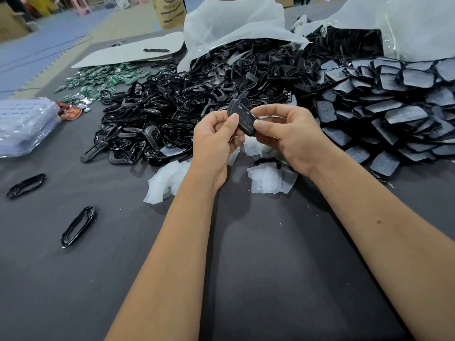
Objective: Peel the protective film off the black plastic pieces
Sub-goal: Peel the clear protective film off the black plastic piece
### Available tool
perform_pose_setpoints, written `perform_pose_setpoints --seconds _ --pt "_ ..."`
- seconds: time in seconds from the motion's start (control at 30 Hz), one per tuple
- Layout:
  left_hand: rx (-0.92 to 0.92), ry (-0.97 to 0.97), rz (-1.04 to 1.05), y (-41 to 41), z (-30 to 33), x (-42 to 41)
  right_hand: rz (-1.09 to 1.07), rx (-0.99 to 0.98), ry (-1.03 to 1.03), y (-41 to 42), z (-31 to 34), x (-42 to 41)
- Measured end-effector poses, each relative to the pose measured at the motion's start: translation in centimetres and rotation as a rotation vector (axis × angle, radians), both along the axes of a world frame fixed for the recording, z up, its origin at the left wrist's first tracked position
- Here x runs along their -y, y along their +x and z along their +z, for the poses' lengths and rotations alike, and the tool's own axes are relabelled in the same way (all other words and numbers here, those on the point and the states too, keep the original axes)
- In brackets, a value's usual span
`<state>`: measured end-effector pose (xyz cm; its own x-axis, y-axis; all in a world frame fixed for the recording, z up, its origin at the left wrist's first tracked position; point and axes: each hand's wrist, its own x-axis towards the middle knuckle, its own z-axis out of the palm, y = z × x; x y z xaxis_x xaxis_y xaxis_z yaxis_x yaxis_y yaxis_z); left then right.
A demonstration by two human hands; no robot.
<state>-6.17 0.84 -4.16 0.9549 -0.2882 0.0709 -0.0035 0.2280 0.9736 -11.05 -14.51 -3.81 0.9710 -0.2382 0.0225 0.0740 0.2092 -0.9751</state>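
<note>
Both hands hold one black plastic piece (240,116), a small key-fob shell, above the grey table (246,279). My left hand (216,141) pinches its left edge with thumb and fingers. My right hand (288,134) grips its right end, thumb on the front face. Whether film still covers it I cannot tell. To the right lies a heap of black pieces with pale film on them (384,112). Peeled translucent films (268,178) lie under and in front of my hands, with more films (165,180) to the left.
A large pile of glossy black frames (177,107) fills the middle, spilling from white plastic bags (234,23). Green circuit boards (103,80) lie at the back left. Two loose black frames (78,226) (25,185) sit front left, beside stacked clear trays (24,124).
</note>
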Motion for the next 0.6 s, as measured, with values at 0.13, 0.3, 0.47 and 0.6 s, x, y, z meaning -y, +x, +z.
perform_pose_setpoints --seconds 0.13,0.3,0.47,0.6 --pt "0.042 0.061 -0.065 -0.05 -0.05 -0.09 0.028 0.014 0.174 -0.09 0.10 0.14" --pt "-0.007 0.049 -0.066 -0.29 -0.02 0.07 -0.043 -0.027 0.157 -0.11 -0.03 -0.02" --pt "0.010 0.058 -0.080 -0.34 0.13 -0.08 -0.034 0.001 0.221 -0.21 0.12 -0.21" --pt "-0.006 0.026 -0.089 -0.48 0.52 0.01 0.016 -0.002 0.318 -0.30 0.38 -0.17"
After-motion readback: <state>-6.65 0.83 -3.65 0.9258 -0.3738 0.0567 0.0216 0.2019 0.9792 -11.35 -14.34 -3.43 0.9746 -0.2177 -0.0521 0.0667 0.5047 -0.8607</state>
